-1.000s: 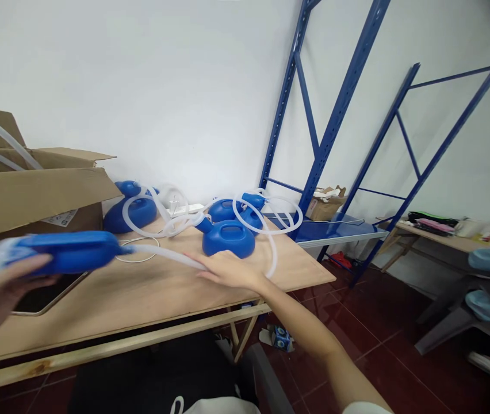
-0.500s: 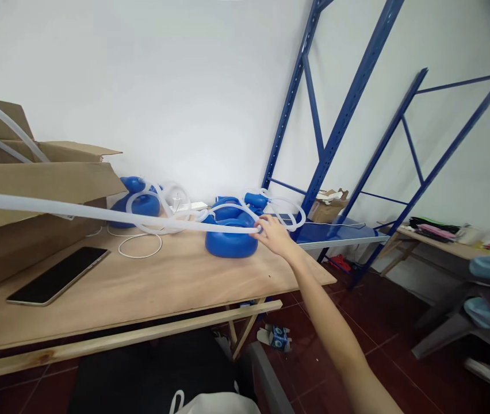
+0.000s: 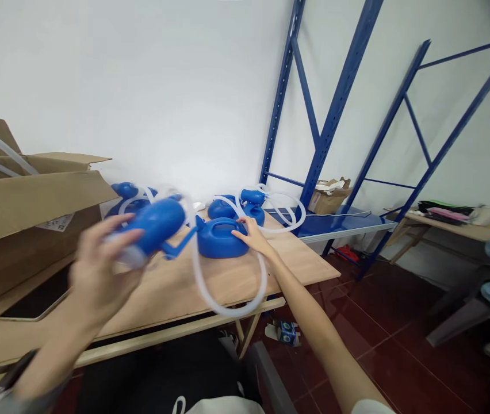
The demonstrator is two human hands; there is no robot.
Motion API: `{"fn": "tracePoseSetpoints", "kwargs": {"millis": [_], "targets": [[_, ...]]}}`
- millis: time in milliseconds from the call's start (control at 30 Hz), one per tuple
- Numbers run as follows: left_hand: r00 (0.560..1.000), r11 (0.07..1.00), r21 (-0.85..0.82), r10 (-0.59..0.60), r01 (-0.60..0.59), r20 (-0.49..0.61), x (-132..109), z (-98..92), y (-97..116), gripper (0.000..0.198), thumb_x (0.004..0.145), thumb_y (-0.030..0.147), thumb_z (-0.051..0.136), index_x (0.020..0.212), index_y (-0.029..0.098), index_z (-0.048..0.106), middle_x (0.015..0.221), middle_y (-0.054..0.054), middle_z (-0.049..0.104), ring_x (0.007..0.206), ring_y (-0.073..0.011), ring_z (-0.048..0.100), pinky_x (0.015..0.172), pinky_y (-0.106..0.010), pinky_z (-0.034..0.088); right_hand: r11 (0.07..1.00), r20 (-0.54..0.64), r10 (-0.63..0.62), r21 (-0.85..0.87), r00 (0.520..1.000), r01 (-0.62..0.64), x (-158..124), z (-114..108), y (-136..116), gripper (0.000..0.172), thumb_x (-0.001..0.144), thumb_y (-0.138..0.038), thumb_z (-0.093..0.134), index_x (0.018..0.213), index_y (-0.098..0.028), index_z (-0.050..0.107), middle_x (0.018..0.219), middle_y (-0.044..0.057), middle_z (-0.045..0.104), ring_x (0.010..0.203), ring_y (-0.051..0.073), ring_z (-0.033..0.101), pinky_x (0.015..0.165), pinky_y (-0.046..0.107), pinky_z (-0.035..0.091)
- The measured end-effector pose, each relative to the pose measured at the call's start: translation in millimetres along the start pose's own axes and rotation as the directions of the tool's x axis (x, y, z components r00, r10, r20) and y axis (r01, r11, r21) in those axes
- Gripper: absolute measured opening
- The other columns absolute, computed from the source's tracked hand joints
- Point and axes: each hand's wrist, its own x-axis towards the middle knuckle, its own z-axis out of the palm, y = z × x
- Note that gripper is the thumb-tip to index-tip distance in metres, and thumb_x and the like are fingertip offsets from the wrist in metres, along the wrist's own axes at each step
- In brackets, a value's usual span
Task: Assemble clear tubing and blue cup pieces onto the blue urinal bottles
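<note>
My left hand [image 3: 102,264], blurred by motion, is closed around a blue plastic urinal head [image 3: 159,221] with a whitish end, raised over the table. A blue strap and cap dangle from it toward a blue urinal bottle [image 3: 217,246] with a moulded handle, lying on the table. My right hand [image 3: 251,237] grips this bottle at its right end, thumb and fingers on the handle side. A translucent white hose [image 3: 232,312] hangs in a loop below the table edge between the hands; its end near my right wrist is hidden.
More blue bottles with coiled hoses [image 3: 299,215] sit behind. An opened cardboard box [image 3: 33,195] and a dark phone [image 3: 33,305] are on the left of the wooden table [image 3: 159,305]. Blue metal shelving [image 3: 331,121] rises at right.
My left hand has come into view with the urinal head. The hose, stretched straight across before, now hangs in a loop. My right hand has moved from the hose end to the bottle.
</note>
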Motion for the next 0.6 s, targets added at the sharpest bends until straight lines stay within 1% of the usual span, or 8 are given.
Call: {"fn": "tracePoseSetpoints", "kwargs": {"millis": [33,67,133,200,267,367,533,600], "targets": [[0.99,0.993,0.024,0.116,-0.118,0.079,6.8,17.8,-0.8,0.029,0.087,0.032,0.079,0.115,0.031,0.074,0.146,-0.007,0.062,0.14,-0.0353,0.055,0.107,-0.049,0.056,1.0,-0.001,0.023,0.0,1.0,-0.023,2.4,2.6,2.3,0.049,0.097,-0.048,0.068,0.135,-0.018,0.06,0.133,0.014,0.063,0.13,0.026,0.053,0.118,0.044,0.041],[0.956,0.968,0.043,0.234,-0.245,0.179,14.1,38.4,-2.0,0.023,0.092,0.028,0.071,0.114,0.03,0.075,0.146,-0.009,0.063,0.139,-0.0349,0.057,0.107,-0.049,0.056,0.999,0.007,0.043,-0.005,0.999,-0.043,4.4,5.4,4.1,0.054,0.096,-0.048,0.069,0.138,-0.017,0.06,0.132,0.014,0.062,0.129,0.026,0.054,0.118,0.043,0.041],[0.834,0.89,0.054,0.401,-0.452,0.38,27.5,81.6,-5.5,0.031,0.101,0.017,0.049,0.118,0.028,0.074,0.145,-0.013,0.065,0.136,-0.0325,0.06,0.105,-0.05,0.056,0.997,0.017,0.07,-0.02,0.997,-0.07,6.5,11.1,4.4,0.053,0.095,-0.047,0.071,0.138,-0.017,0.062,0.133,0.014,0.061,0.129,0.026,0.053,0.119,0.043,0.039],[0.756,0.825,0.085,0.464,-0.558,0.461,36.5,117.4,-9.9,0.037,0.101,0.011,0.044,0.119,0.026,0.073,0.146,-0.015,0.065,0.139,-0.0321,0.059,0.102,-0.049,0.057,0.997,0.006,0.075,-0.026,0.997,-0.075,5.5,15.5,0.2,0.049,0.095,-0.045,0.072,0.134,-0.017,0.064,0.133,0.013,0.063,0.13,0.027,0.052,0.119,0.043,0.039],[0.708,0.753,0.138,0.517,-0.643,0.48,40.2,139.4,-14.4,0.039,0.1,0.007,0.045,0.12,0.027,0.072,0.146,-0.015,0.065,0.14,-0.0326,0.058,0.096,-0.046,0.06,0.996,-0.012,0.081,-0.022,0.997,-0.081,2.3,18.0,-7.3,0.047,0.095,-0.044,0.071,0.134,-0.018,0.062,0.134,0.013,0.065,0.132,0.028,0.052,0.117,0.045,0.04],[0.687,0.67,0.23,0.57,-0.706,0.45,41.2,147.5,-22.4,0.044,0.098,0.004,0.045,0.125,0.029,0.071,0.148,-0.016,0.063,0.136,-0.0337,0.061,0.086,-0.041,0.061,0.989,-0.009,0.149,-0.01,0.989,-0.149,-3.1,18.0,-18.5,0.046,0.097,-0.046,0.067,0.135,-0.02,0.06,0.136,0.013,0.066,0.134,0.03,0.053,0.114,0.048,0.041],[0.75,0.657,0.363,0.568,-0.661,0.339,47.3,134.9,-38.9,0.048,0.097,0.003,0.044,0.13,0.028,0.069,0.145,-0.017,0.065,0.121,-0.0296,0.069,0.077,-0.035,0.06,0.975,-0.013,0.223,0.012,0.975,-0.223,-6.4,16.0,-29.7,0.032,0.105,-0.048,0.051,0.125,-0.025,0.061,0.138,0.01,0.066,0.136,0.029,0.054,0.116,0.052,0.037],[0.733,0.63,0.375,0.581,-0.68,0.354,49.4,131.3,-41.2,0.048,0.096,0.003,0.044,0.13,0.027,0.069,0.144,-0.018,0.065,0.12,-0.029,0.07,0.076,-0.035,0.059,0.97,-0.037,0.243,0.018,0.969,-0.243,-6.0,17.1,-34.5,0.035,0.104,-0.055,0.051,0.12,-0.025,0.062,0.135,0.009,0.067,0.134,0.03,0.055,0.116,0.052,0.036]]}}
